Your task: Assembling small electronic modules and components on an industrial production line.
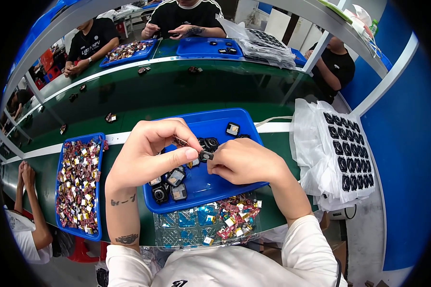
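My left hand (160, 153) is above a blue tray (218, 187), its thumb and forefinger pinching a small black watch case (206, 155) seen edge-on. A reddish-brown circuit strip (178, 141) shows by its curled fingers. My right hand (246, 160) is closed, fingers bent down against the right end of the watch case; what its fingertips hold is hidden. Several square black watch cases (176, 177) lie in the tray below my left hand, and more sit behind my hands. One case (232, 128) with a pale inside lies near the far right corner.
A clear compartment tray (179, 235) before me bears reddish circuit strips (238, 216). Left, another blue tray (100, 193) is heaped with such parts. Right, rows of black cases (348, 149) lie on white sheets (305, 148). A green conveyor belt (177, 93) carries scattered pieces; co-workers sit beyond.
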A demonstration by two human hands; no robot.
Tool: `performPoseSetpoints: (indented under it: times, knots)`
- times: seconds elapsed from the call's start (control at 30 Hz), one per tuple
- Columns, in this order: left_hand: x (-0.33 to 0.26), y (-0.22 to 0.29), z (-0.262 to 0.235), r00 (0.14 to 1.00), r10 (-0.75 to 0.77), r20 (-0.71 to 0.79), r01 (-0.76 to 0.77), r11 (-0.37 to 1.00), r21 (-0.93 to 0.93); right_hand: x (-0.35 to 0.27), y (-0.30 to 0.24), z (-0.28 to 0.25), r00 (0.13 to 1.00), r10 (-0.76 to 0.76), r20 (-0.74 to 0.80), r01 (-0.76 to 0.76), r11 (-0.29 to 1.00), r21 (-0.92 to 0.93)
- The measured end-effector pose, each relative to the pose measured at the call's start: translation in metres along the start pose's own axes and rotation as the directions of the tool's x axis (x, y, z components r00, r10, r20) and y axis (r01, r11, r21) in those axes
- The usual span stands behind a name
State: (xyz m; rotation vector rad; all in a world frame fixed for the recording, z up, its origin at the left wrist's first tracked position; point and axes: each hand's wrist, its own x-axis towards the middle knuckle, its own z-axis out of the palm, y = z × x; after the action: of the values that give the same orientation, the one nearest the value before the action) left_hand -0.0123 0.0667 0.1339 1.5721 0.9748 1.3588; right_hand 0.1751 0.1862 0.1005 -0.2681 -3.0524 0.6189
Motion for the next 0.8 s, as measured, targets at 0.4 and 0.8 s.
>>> performPoseSetpoints:
  times: [0.4,0.8]
  knots:
    - [0.003,-0.002,0.003,0.999,-0.029,-0.023,0.031,0.997,0.073,0.022,0.010,0.035,0.975,0.196,-0.108,-0.222,0.901,-0.372]
    - [0.002,-0.004,0.004,0.977,0.028,-0.210,0.021,0.974,0.226,0.023,0.014,0.001,0.927,0.254,-0.275,-0.046,0.807,0.588]
